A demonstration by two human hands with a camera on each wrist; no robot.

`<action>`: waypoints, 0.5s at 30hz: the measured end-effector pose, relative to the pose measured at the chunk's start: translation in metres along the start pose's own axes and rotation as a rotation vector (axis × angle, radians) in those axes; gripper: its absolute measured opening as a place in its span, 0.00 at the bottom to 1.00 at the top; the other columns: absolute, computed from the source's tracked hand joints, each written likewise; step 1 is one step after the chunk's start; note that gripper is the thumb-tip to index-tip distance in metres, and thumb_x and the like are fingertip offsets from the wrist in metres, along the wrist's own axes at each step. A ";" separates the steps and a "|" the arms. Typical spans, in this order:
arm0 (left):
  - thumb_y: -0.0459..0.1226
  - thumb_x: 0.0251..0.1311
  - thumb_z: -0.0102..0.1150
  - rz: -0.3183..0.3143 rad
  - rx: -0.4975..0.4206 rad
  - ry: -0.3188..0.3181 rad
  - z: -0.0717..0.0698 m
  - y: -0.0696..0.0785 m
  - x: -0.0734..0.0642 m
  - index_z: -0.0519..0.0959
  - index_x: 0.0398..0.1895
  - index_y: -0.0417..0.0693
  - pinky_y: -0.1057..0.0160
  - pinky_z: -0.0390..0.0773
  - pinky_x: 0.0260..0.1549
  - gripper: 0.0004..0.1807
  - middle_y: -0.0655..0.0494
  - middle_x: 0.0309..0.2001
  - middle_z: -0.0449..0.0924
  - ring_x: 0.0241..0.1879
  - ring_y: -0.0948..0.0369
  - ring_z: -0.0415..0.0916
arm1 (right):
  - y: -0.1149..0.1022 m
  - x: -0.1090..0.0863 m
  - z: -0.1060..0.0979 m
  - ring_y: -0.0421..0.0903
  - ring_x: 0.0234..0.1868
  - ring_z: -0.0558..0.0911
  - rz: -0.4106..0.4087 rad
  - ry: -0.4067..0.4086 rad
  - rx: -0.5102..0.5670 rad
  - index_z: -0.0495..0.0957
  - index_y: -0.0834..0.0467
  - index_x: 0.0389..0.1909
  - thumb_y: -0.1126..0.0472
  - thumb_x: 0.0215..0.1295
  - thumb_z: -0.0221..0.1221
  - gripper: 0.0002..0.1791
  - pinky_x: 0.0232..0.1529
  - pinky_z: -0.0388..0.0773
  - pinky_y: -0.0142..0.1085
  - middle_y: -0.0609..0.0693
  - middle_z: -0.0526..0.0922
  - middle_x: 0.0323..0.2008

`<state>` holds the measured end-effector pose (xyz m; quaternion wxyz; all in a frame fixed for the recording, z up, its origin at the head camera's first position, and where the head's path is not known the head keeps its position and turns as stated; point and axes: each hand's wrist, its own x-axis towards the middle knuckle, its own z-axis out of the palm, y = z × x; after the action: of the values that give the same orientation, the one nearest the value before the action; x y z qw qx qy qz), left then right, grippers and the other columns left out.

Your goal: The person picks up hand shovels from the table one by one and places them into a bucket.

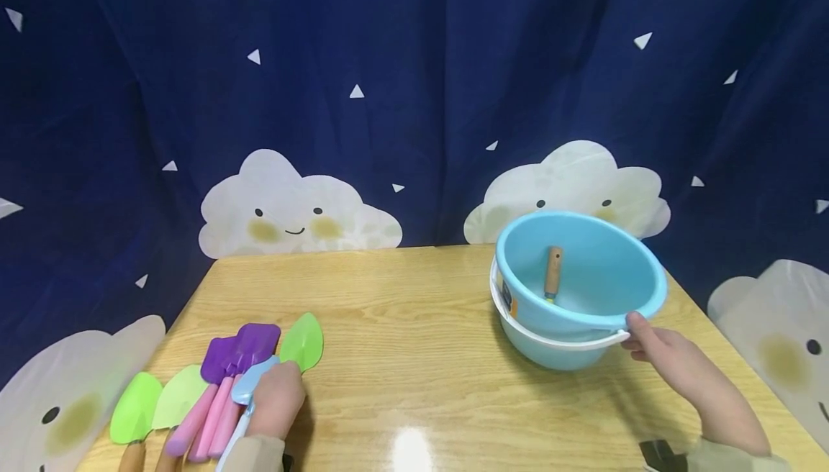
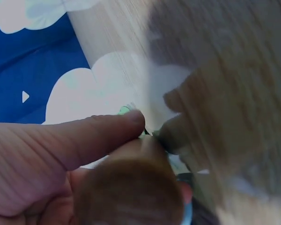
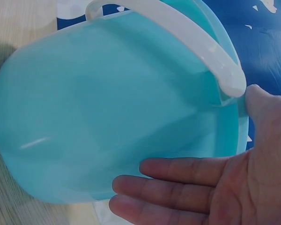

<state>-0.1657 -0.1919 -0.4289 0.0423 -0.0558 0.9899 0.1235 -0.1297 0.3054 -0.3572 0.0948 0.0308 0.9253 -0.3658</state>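
Note:
My left hand (image 1: 278, 398) grips a small toy shovel with a green blade (image 1: 302, 342); its wooden handle (image 2: 131, 187) points at the camera in the left wrist view, thumb along its side. A light blue shovel (image 1: 255, 380) lies right beside that hand. At the right, a light blue bucket (image 1: 563, 353) leans toward me. My right hand (image 1: 670, 357) holds it by the rim, thumb over the edge, while several fingers (image 3: 178, 171) extend along the outer wall. Inside the bucket is a wooden handle (image 1: 553, 270); what it belongs to is mostly hidden.
Purple shovels (image 1: 255, 345) with pink handles lie bunched at the table's left. Beside them are a bright green shovel (image 1: 134, 409) and a pale green one (image 1: 180, 394). The bucket's white handle (image 1: 550, 341) hangs down its front. A dark blue curtain (image 1: 414, 98) stands behind the wooden table (image 1: 401, 335).

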 end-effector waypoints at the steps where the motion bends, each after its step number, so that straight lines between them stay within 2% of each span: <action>1: 0.22 0.48 0.47 -0.001 0.001 -0.004 0.000 0.000 0.000 0.75 0.22 0.30 0.48 0.74 0.23 0.06 0.37 0.24 0.74 0.27 0.41 0.75 | 0.000 0.000 0.000 0.65 0.44 0.75 -0.001 -0.002 0.001 0.60 0.82 0.52 0.42 0.68 0.21 0.43 0.45 0.67 0.58 0.73 0.72 0.46; 4: 0.22 0.48 0.47 0.006 0.009 -0.008 -0.001 -0.001 0.001 0.74 0.21 0.31 0.49 0.74 0.23 0.05 0.38 0.23 0.74 0.27 0.42 0.74 | -0.001 0.000 0.000 0.65 0.45 0.75 -0.005 0.003 0.007 0.61 0.81 0.52 0.42 0.69 0.22 0.43 0.45 0.68 0.57 0.73 0.72 0.46; 10: 0.25 0.47 0.52 0.070 0.032 0.012 -0.001 -0.003 0.001 0.73 0.20 0.32 0.49 0.74 0.24 0.03 0.40 0.21 0.73 0.24 0.44 0.74 | -0.001 0.000 0.000 0.65 0.45 0.75 -0.010 0.003 0.008 0.61 0.82 0.52 0.43 0.69 0.22 0.43 0.45 0.68 0.56 0.73 0.72 0.46; 15: 0.26 0.44 0.56 0.115 0.028 0.063 -0.004 -0.001 0.002 0.72 0.16 0.34 0.50 0.73 0.22 0.05 0.43 0.18 0.72 0.21 0.46 0.73 | -0.001 0.000 -0.001 0.65 0.45 0.75 -0.003 0.003 0.009 0.60 0.82 0.52 0.42 0.69 0.22 0.43 0.45 0.68 0.57 0.73 0.72 0.46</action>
<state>-0.1675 -0.1935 -0.4255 0.0046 -0.0023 0.9939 0.1101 -0.1297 0.3054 -0.3561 0.0928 0.0303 0.9238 -0.3702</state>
